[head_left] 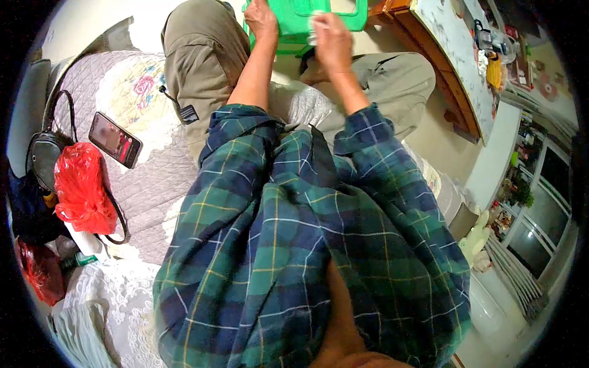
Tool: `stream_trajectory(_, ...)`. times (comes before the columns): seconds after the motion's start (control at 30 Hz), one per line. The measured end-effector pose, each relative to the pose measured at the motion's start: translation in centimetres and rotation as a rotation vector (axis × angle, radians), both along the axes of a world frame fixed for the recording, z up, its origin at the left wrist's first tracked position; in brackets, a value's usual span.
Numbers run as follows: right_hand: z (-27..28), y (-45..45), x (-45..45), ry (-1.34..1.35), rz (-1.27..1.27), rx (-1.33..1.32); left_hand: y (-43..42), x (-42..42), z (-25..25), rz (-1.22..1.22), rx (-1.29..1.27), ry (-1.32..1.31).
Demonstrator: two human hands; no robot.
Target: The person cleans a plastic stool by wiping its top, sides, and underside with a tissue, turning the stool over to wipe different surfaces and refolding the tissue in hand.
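At the top of the head view, a bright green plastic object (293,26) with a handle-like opening stands between my knees; its upper part is cut off by the frame. My left hand (262,22) has its fingers curled at the left edge of the green object. A small white wad (315,27), like a tissue or cloth, is pinched in my right hand (333,44), which is slightly blurred over the front of the green object. Both forearms reach forward from rolled plaid sleeves.
I sit on a quilted cover (132,80). Left of me lie a lit phone (115,140), a red plastic bag (83,187) and a black bag (46,156). A wooden table with a marbled top (451,46) stands at upper right, with several items on it.
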State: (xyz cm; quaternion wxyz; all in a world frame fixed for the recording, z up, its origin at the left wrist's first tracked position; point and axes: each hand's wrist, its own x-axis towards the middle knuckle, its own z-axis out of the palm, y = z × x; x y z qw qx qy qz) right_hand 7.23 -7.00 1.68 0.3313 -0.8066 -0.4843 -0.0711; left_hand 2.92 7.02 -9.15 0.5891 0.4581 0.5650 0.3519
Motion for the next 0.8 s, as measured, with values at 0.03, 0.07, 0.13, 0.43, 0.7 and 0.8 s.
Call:
stream_trajectory(0.03, -0.2, -1.1, 1.7, -0.011, -0.083, 0.000, 0.2, 0.0, 0.3, 0.001, -0.001, -0.004)
stream_trajectory(0.07, -0.6, -1.8, 3.2, -0.015, -0.128, 0.029, 0.1, -0.1, 0.4, -0.025, -0.011, -0.032)
stream_trajectory(0.13, -0.4, -1.2, 3.0, -0.078, -0.166, 0.017, -0.4, -0.6, 0.8, -0.053, -0.022, -0.056)
stream_trajectory(0.43, -0.1, -1.5, 2.8, 0.052, -0.102, 0.032, 0.3, -1.0, 1.6, -0.086, -0.022, 0.063)
stream_trajectory(0.7, -0.3, 0.5, -1.3, 0.003, 0.048, 0.051, 0.7, -1.4, 0.3, -0.151, 0.118, -0.014)
stream_trajectory(0.8, -0.2, -3.3, 3.8, -0.043, -0.113, 0.038, 0.3, -1.1, 2.2, -0.095, 0.038, -0.004)
